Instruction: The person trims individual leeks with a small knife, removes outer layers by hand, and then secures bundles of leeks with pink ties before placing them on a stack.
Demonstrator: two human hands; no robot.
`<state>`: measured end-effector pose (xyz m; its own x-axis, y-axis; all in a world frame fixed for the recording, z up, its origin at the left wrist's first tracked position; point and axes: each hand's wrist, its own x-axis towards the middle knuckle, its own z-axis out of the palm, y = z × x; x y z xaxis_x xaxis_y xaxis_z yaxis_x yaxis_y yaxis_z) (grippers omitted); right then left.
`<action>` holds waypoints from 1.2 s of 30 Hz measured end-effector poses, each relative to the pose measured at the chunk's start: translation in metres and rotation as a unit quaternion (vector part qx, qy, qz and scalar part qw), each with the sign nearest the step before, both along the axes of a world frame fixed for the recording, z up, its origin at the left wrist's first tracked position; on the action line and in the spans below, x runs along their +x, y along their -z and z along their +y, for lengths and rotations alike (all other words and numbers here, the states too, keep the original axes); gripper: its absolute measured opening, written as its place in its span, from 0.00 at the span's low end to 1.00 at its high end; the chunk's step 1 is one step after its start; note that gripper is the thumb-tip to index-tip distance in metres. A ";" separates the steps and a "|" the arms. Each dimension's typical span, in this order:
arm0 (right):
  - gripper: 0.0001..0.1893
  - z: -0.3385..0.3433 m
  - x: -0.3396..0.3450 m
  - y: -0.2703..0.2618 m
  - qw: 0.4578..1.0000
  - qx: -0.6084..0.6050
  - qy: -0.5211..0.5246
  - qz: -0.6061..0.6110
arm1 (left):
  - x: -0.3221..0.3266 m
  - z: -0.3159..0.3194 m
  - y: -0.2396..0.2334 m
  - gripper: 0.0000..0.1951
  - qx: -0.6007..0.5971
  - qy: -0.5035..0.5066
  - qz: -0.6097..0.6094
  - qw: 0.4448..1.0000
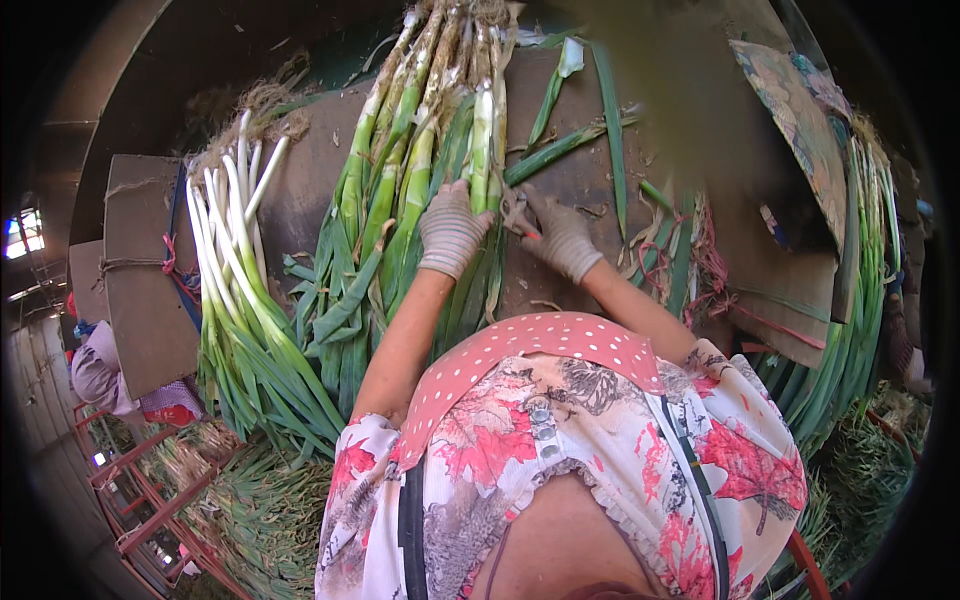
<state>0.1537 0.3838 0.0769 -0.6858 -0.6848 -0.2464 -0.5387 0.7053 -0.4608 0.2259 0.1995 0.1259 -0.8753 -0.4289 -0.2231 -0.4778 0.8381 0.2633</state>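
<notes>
My left hand (454, 229), in a striped fabric glove, rests on the lower stalks of a pile of untrimmed green onions (411, 169), its fingers around a green stalk. The roots and brownish outer skins of the pile lie at the far side. Close by on the right, my gloved right hand (559, 231) holds a small metal cutting tool (517, 215) with a bit of orange-red on it, against the pile's right edge; its exact kind is unclear. To the left lie peeled green onions (232, 214) with clean white stems.
Loose green leaves (613, 142) and scraps litter the brown work surface (547, 97). Pink twine (712, 262) lies at the right, near a cardboard panel (787, 300). Another person (105, 371) is at the far left. More green onions (862, 300) stand at the far right. Red metal rails (161, 514) run lower left.
</notes>
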 end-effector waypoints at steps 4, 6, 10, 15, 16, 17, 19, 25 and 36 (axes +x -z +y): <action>0.45 -0.043 -0.076 0.001 0.998 -0.043 0.042 0.004 | -0.005 0.000 -0.005 0.29 -0.014 -0.003 -0.012 1.000; 0.43 -0.067 -0.123 -0.006 0.998 -0.052 0.037 0.029 | -0.004 0.002 -0.007 0.26 -0.013 -0.003 -0.001 1.000; 0.35 -0.116 -0.208 -0.029 0.997 -0.046 0.060 0.035 | -0.004 0.003 -0.006 0.27 0.004 -0.018 0.000 1.000; 0.26 -0.114 -0.228 -0.028 0.994 -0.090 0.061 0.009 | -0.005 -0.014 0.008 0.27 0.140 -0.075 0.047 0.986; 0.28 -0.105 -0.216 -0.024 0.990 -0.132 0.033 -0.032 | -0.004 -0.020 0.010 0.27 0.207 -0.106 0.050 0.971; 0.30 -0.089 -0.195 -0.019 0.991 -0.119 0.049 -0.023 | -0.003 -0.025 0.013 0.28 0.259 -0.143 0.069 0.953; 0.40 -0.058 -0.146 -0.016 0.990 -0.130 0.044 -0.043 | 0.002 -0.035 0.013 0.30 0.433 -0.149 0.130 0.879; 0.42 0.024 0.022 -0.039 0.978 -0.163 -0.017 -0.129 | 0.019 -0.044 -0.026 0.27 0.621 -0.267 0.140 0.724; 0.42 0.047 0.010 -0.018 0.996 -0.074 -0.014 -0.043 | 0.015 -0.030 -0.089 0.18 0.641 -0.170 0.161 0.731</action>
